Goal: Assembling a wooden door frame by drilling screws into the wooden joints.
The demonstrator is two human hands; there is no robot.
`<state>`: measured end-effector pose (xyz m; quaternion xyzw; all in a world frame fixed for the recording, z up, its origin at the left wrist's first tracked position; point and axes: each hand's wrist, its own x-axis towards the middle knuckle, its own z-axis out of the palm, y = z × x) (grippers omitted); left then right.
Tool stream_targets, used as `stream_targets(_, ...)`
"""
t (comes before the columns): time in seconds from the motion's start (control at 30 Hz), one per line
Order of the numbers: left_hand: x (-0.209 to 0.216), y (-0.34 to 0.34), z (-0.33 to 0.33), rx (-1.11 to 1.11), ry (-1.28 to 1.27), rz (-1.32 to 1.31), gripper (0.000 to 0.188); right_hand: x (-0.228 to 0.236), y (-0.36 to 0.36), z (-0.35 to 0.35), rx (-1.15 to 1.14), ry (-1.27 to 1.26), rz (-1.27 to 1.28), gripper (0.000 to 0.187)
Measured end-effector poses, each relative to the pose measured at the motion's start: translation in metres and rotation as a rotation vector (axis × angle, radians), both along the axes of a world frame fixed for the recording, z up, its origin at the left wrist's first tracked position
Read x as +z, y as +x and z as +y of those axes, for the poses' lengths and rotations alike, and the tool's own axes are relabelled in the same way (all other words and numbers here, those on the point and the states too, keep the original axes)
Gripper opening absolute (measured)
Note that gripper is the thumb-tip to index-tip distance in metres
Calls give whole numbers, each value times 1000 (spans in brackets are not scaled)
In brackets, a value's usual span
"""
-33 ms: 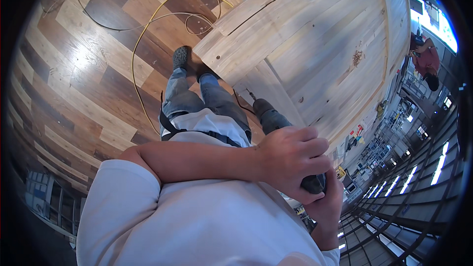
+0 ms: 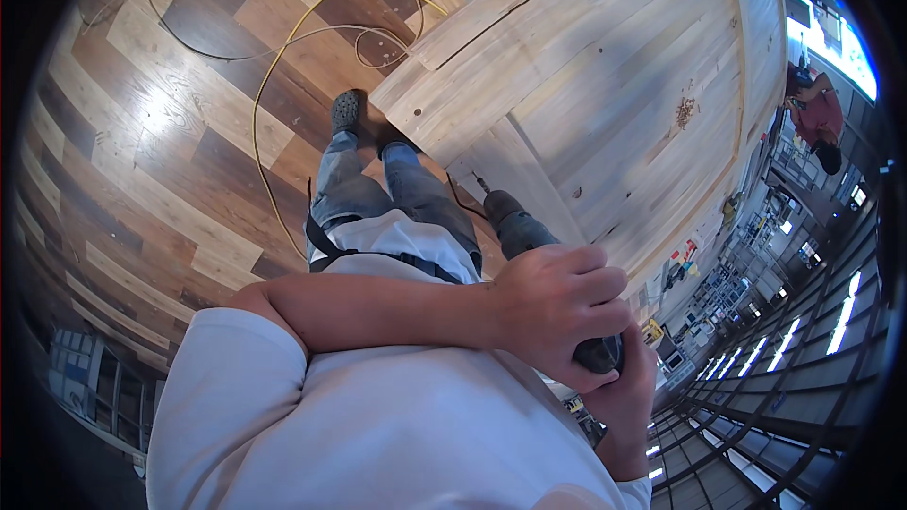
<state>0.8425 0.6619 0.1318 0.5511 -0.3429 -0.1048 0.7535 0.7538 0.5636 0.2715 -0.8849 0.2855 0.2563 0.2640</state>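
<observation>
A dark power drill (image 2: 518,229) slants across the near corner of a large pale wooden panel (image 2: 624,104). Its thin bit (image 2: 481,181) points at the wood close to the near edge; whether the tip has gone in cannot be made out. My left hand (image 2: 562,307) is closed over the back of the drill, its forearm crossing in front of my chest. Below and to the right, my right hand (image 2: 631,378) is wrapped round the drill's lower part, with most of its fingers hidden behind the left hand and the tool.
Wood shavings (image 2: 685,111) lie on the panel, which has several small dark holes or knots. A yellow cable (image 2: 257,123) loops over the plank floor (image 2: 142,189) on the left. Beyond the panel are cluttered equipment (image 2: 727,293) and another person (image 2: 817,118) in a red top.
</observation>
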Motion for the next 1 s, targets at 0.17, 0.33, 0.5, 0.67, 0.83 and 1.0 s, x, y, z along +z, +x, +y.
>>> stream_targets(0.17, -9, -1, 3, 54, -29, -17, 38, -6, 13, -3, 143, -37, -6, 64)
stream_targets(0.33, -10, 2, 1, 57, -20, -2, 37, -10, 11, -6, 140, -15, -21, 63)
stream_targets(0.5, -9, 2, -1, 19, -35, -15, 35, -10, 8, -3, 115, -69, -3, 63)
stream_targets(0.67, -17, -6, -3, 89, -28, -32, 39, -15, 14, -12, 191, -49, 15, 67)
stream_targets(0.83, -20, -5, -2, 90, -37, -31, 41, -18, 16, -12, 239, -45, 6, 69)
stream_targets(1.0, -19, -6, -5, 97, -35, -12, 37, -20, 11, -12, 206, -47, -13, 73)
